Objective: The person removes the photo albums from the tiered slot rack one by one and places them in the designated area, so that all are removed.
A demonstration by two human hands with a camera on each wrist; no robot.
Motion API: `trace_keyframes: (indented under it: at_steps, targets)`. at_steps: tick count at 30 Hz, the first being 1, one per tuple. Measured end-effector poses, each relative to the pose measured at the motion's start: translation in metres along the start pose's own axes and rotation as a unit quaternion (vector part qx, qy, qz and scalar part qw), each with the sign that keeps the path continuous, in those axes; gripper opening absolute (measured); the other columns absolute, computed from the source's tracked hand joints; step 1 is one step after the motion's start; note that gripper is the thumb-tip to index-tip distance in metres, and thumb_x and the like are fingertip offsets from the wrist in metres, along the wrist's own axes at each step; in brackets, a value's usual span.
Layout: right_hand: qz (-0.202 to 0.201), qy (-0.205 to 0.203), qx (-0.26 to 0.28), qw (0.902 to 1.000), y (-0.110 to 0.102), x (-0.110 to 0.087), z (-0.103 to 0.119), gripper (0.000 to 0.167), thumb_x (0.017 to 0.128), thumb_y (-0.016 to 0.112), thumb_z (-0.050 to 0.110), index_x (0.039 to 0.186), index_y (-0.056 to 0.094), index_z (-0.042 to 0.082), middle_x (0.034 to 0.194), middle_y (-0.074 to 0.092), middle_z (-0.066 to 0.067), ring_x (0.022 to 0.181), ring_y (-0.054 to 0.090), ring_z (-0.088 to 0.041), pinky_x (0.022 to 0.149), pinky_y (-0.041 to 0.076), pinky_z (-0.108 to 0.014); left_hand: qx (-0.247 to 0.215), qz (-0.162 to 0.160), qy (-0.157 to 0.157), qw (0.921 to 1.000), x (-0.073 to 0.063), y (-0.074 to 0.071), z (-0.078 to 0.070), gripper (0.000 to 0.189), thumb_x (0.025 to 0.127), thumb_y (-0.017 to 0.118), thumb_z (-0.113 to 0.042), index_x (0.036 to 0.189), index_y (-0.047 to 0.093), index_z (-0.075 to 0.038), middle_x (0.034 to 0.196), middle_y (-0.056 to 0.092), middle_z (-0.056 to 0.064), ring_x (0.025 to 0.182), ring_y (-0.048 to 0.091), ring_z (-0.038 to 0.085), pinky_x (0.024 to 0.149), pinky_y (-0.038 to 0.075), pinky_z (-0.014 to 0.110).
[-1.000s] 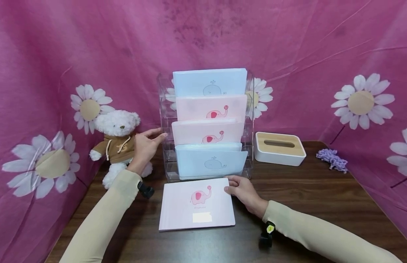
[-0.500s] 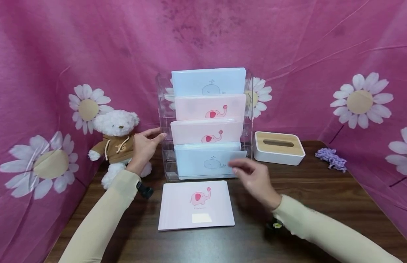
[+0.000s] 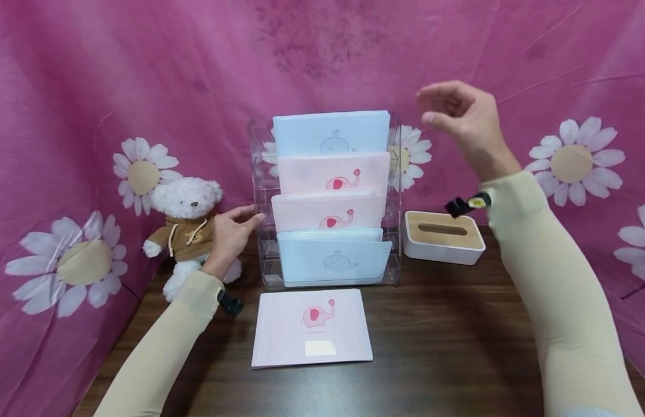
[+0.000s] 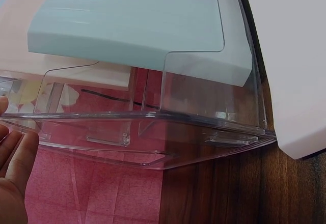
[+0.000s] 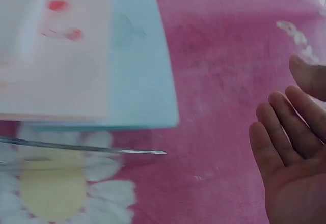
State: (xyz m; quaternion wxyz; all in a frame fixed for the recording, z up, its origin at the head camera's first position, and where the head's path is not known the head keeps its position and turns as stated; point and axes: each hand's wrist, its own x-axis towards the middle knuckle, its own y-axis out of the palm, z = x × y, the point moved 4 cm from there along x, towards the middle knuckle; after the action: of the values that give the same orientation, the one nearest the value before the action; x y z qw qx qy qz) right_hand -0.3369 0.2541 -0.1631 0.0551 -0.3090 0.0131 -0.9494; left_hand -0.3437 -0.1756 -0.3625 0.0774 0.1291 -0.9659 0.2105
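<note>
A clear acrylic file rack [image 3: 270,272] stands mid-table with blue whale folders [image 3: 327,123] at top and bottom and pink elephant folders [image 3: 301,171] in the tiers between. My left hand [image 3: 232,234] holds the rack's left side edge, thumb to the front; in the left wrist view its fingers [image 4: 23,158] lie against the clear side panel [image 4: 193,89]. Flat before the rack lies another pink elephant folder [image 3: 280,330] with a pale label. My right hand [image 3: 465,121] is raised right of the rack's top, fingers gently bent, palm bare in the right wrist view.
A white teddy bear [image 3: 189,231] in a brown hoodie sits left of the rack, close behind my left wrist. A white tissue box [image 3: 442,258] with a wooden lid stands on the right. Pink flowered cloth [image 3: 332,52] hangs around the table.
My right hand has let go of the flat pink folder's corner and risen up and right, past the rack's front, to beside its top. My left hand stays at the rack's side.
</note>
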Motion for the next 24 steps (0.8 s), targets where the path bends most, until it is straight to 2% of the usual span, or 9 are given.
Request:
trace_keyframes:
  at_steps: [6, 10, 13, 16, 18, 20, 24]
  targets:
    - [0.022, 0.040, 0.003, 0.9989, 0.006, 0.048, -0.007, 0.056, 0.083, 0.076, -0.006, 0.136, 0.060, 0.002, 0.138, 0.064, -0.012, 0.132, 0.057, -0.024, 0.107, 0.047, -0.022, -0.003, 0.013, -0.012, 0.9998, 0.001, 0.001, 0.002, 0.042, 0.087, 0.080, -0.033, 0.123, 0.075, -0.011, 0.125, 0.073, 0.012, 0.089, 0.058, 0.009, 0.063, 0.043, 0.016]
    - [0.046, 0.086, -0.078, 0.9922, 0.019, 0.065, -0.024, 0.059, 0.087, 0.077, 0.002, 0.142, 0.057, 0.008, 0.147, 0.059, -0.010, 0.137, 0.054, -0.023, 0.108, 0.047, -0.022, 0.011, 0.008, -0.009, 0.9999, -0.001, -0.001, 0.002, 0.043, 0.087, 0.080, -0.035, 0.123, 0.075, -0.012, 0.125, 0.073, 0.013, 0.095, 0.056, 0.013, 0.064, 0.041, 0.018]
    - [0.070, 0.110, -0.144, 0.9809, 0.031, 0.072, -0.040, 0.060, 0.090, 0.075, 0.007, 0.146, 0.054, 0.012, 0.151, 0.056, -0.008, 0.139, 0.052, -0.022, 0.113, 0.044, -0.026, 0.016, 0.002, -0.011, 0.9998, -0.004, -0.003, 0.003, 0.043, 0.086, 0.081, -0.036, 0.122, 0.075, -0.013, 0.124, 0.073, 0.012, 0.098, 0.055, 0.015, 0.066, 0.039, 0.019]
    - [0.090, 0.123, -0.170, 0.9736, 0.041, 0.073, -0.055, 0.061, 0.091, 0.074, 0.007, 0.148, 0.052, 0.012, 0.153, 0.054, -0.008, 0.141, 0.051, -0.022, 0.115, 0.044, -0.030, 0.019, 0.001, -0.010, 0.9998, -0.005, -0.003, 0.005, 0.042, 0.087, 0.081, -0.034, 0.123, 0.075, -0.013, 0.124, 0.073, 0.012, 0.100, 0.055, 0.016, 0.067, 0.039, 0.018]
    - [0.098, 0.129, -0.179, 0.9703, 0.046, 0.072, -0.062, 0.061, 0.092, 0.074, 0.007, 0.149, 0.051, 0.013, 0.153, 0.054, -0.007, 0.140, 0.053, -0.021, 0.111, 0.047, -0.028, 0.017, 0.002, -0.010, 0.9998, -0.005, -0.003, 0.005, 0.042, 0.087, 0.081, -0.034, 0.122, 0.075, -0.013, 0.123, 0.074, 0.012, 0.099, 0.056, 0.016, 0.067, 0.040, 0.018]
    - [0.096, 0.130, -0.173, 0.9716, 0.049, 0.070, -0.066, 0.060, 0.091, 0.074, 0.006, 0.147, 0.053, 0.013, 0.152, 0.056, -0.008, 0.137, 0.055, -0.019, 0.105, 0.050, -0.023, 0.016, 0.002, -0.006, 0.9998, -0.005, -0.003, 0.004, 0.042, 0.087, 0.081, -0.033, 0.122, 0.075, -0.013, 0.122, 0.074, 0.012, 0.097, 0.056, 0.017, 0.065, 0.040, 0.018]
    - [0.071, 0.123, -0.131, 0.9812, 0.050, 0.069, -0.068, 0.057, 0.089, 0.074, 0.001, 0.143, 0.058, 0.010, 0.146, 0.061, -0.009, 0.128, 0.061, -0.016, 0.091, 0.055, -0.016, 0.017, -0.003, 0.002, 0.9998, -0.005, -0.004, 0.003, 0.042, 0.086, 0.081, -0.034, 0.122, 0.076, -0.013, 0.119, 0.075, 0.013, 0.092, 0.056, 0.016, 0.063, 0.040, 0.017]
